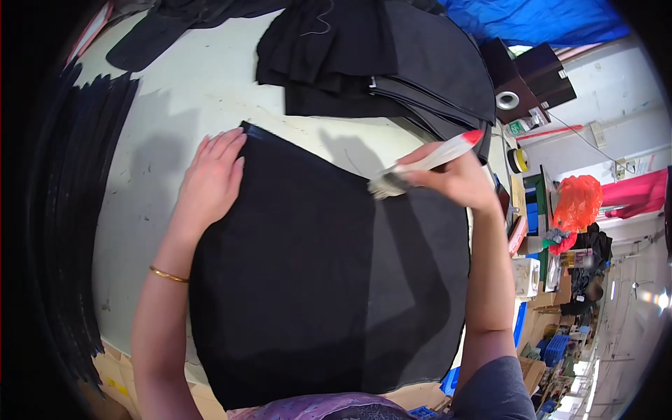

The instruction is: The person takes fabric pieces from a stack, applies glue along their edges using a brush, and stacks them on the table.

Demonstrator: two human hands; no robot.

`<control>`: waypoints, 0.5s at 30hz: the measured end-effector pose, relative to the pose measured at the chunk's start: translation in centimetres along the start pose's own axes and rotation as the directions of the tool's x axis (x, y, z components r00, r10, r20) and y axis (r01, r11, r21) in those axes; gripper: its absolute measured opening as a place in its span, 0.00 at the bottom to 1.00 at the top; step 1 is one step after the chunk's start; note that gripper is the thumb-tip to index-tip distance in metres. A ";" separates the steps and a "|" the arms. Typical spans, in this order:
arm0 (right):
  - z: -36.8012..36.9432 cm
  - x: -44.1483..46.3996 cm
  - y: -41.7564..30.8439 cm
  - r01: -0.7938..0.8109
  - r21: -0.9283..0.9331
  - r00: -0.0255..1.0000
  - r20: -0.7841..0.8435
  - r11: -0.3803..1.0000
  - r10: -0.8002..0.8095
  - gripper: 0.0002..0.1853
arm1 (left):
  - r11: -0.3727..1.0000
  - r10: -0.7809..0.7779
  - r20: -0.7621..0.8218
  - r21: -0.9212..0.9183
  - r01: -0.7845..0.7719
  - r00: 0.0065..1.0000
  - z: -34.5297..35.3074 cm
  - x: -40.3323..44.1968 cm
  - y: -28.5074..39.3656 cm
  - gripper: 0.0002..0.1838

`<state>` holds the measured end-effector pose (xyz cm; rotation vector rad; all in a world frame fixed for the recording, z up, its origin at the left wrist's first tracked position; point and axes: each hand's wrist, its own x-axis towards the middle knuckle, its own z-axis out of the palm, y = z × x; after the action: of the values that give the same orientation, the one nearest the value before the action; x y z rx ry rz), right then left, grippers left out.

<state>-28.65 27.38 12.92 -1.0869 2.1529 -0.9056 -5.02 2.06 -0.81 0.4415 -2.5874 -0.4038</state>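
Our left hand lies flat, gripping nothing, on the upper-left edge of the black fabric, which spreads across the table; we judge it light and limp, best pinned by its edges. Our right hand grasps a brush, likely light and stiff-handled.

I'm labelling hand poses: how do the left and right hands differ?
The left hand lies, fingers extended, at a corner of the black cloth; the right hand grips a brush. The left hand has a gold-coloured bracelet below it; the right hand shows none. Both are near the cloth's far edge.
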 end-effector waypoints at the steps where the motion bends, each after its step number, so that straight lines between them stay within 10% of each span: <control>1: 0.1 -0.3 0.5 0.008 -0.047 1.000 0.031 0.999 -0.007 0.10 | 1.000 0.013 0.004 -0.007 -0.013 1.000 -0.2 0.0 0.2 0.19; 15: -11.8 -6.1 11.4 -0.296 -0.356 0.934 -0.303 0.887 0.190 0.09 | 1.000 0.004 0.026 -0.003 -0.004 1.000 0.0 0.4 0.9 0.19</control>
<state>-39.30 41.26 12.54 -0.8769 2.7058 -0.5264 -5.53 2.74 -0.37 0.4331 -2.6122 -0.4153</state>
